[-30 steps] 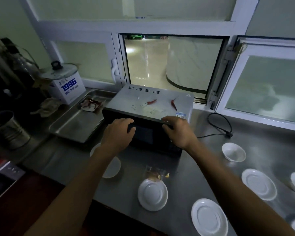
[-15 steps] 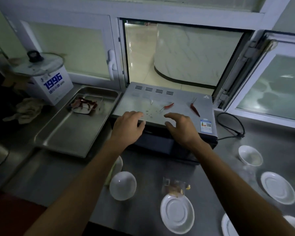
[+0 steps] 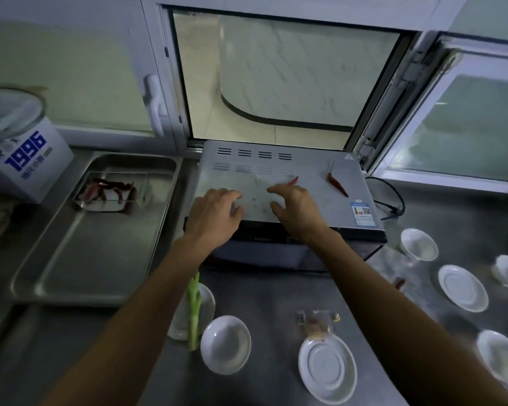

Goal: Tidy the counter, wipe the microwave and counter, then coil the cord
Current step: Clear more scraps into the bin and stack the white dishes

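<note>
One camera sat on the person's head, looking forward and down, close above the microwave [image 3: 288, 186] and counter [image 3: 276, 303].

The grey microwave [image 3: 305, 183] stands on the steel counter [image 3: 270, 303] with two red chillies [image 3: 338, 184] on top; its black cord [image 3: 389, 197] lies at its right.

Microwave [image 3: 279, 183]: silver-grey top, black front. Chillies [image 3: 338, 184]: red. Saucers [image 3: 327, 367]: white. Box [image 3: 27, 159]: white, blue "1996" print. Tray [image 3: 94, 244] and table [image 3: 270, 303]: steel grey. Stalk [image 3: 194, 306]: green.
</note>
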Tool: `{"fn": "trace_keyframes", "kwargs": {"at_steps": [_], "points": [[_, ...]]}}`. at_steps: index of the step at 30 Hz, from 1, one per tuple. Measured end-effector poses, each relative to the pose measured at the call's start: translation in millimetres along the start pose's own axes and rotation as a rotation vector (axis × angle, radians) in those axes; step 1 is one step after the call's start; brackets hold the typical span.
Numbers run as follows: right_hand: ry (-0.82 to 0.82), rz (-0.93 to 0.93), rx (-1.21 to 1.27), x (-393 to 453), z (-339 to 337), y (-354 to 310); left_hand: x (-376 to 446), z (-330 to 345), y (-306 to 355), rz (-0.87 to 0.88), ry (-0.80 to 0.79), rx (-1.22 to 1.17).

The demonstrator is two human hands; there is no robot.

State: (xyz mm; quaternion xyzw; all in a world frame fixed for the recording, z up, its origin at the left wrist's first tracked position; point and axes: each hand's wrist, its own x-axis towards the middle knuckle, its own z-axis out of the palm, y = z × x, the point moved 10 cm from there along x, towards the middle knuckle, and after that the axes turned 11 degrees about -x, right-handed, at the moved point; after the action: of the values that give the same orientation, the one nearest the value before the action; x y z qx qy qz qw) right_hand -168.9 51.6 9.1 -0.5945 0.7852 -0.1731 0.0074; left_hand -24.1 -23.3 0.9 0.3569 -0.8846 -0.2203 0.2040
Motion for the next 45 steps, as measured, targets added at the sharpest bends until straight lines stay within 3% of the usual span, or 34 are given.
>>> {"fn": "trace_keyframes", "kwargs": {"at_steps": [15, 21, 32, 45], "points": [[-0.038, -0.166, -0.174, 86.9, 37.0, -18.1, 36.8, -8.2, -27.5, -0.005, 0.086, -0.047], [0.044, -0.15, -0.173, 80.2, 30.0, -19.6, 36.3, -8.7, -25.8, 0.006, 0.09, -0.041], [0.285, 0.018, -0.023, -2.0, -30.4, 13.2, 13.8, -3.1, 22.8, 0.148, 0.041, -0.105], [0.425, 0.181, 0.036, -127.8, -68.5, 68.6, -34.4, 43.8, 120.8, 0.318, 0.005, -0.214]]}}
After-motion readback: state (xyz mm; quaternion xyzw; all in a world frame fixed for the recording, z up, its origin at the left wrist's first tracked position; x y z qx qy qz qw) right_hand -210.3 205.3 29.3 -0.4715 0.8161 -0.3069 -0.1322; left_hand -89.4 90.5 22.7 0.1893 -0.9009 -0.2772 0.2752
